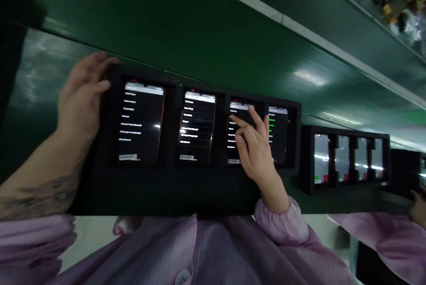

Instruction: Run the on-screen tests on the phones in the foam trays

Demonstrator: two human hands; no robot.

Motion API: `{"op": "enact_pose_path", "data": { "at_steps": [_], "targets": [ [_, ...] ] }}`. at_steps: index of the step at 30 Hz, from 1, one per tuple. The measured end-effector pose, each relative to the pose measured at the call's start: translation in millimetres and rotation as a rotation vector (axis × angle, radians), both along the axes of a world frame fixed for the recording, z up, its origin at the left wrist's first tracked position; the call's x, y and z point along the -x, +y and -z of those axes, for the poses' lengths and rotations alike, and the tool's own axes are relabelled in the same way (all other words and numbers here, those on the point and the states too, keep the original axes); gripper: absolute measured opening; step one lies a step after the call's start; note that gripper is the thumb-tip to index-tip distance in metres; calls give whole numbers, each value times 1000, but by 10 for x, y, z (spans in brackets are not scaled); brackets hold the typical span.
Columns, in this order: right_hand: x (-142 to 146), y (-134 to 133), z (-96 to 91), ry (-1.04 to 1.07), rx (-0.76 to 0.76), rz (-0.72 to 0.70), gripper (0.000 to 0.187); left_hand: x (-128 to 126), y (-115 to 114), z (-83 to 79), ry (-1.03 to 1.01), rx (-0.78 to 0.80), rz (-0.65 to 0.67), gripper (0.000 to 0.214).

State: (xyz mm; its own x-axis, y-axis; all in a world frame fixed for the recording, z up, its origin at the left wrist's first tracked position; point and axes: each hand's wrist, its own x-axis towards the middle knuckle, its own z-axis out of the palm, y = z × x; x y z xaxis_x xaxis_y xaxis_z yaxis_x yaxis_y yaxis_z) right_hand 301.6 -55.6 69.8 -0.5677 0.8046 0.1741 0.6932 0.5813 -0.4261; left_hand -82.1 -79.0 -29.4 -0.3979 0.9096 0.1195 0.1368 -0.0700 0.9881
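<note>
A black foam tray (173, 187) lies on the green conveyor belt (199, 32) and holds several phones with lit menu screens. My left hand (81, 98) rests on the tray's left far corner, fingers stretched over the edge beside the first phone (141, 123). My right hand (254, 143) hovers over the third phone (238, 118), with its index finger pointing onto the screen's menu lines and the other fingers loosely curled. The second phone (198, 127) and the fourth phone (278, 132), which shows green bars, lie untouched.
A second black tray (349, 187) with several phones showing white screens sits to the right on the belt. A co-worker's hand (419, 207) and purple sleeve (382, 236) reach in at the right edge. A white rail (282, 17) runs along the belt's far side.
</note>
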Motion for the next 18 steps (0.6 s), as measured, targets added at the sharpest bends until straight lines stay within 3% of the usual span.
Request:
{"op": "enact_pose_path", "data": {
  "at_steps": [3,7,12,18],
  "targets": [
    [218,-12,14,-11,24,-75,26,5,128,-13,-13,-41,-1,66],
    [402,-10,113,-13,14,-98,30,-69,107,-106,-113,22,-8,65],
    [394,8,179,41,-9,-46,29,-135,42,-165,-152,122,47,78],
    [326,-6,78,182,-80,-47,25,-177,12,-183,-3,162,131,85]
  ]
}}
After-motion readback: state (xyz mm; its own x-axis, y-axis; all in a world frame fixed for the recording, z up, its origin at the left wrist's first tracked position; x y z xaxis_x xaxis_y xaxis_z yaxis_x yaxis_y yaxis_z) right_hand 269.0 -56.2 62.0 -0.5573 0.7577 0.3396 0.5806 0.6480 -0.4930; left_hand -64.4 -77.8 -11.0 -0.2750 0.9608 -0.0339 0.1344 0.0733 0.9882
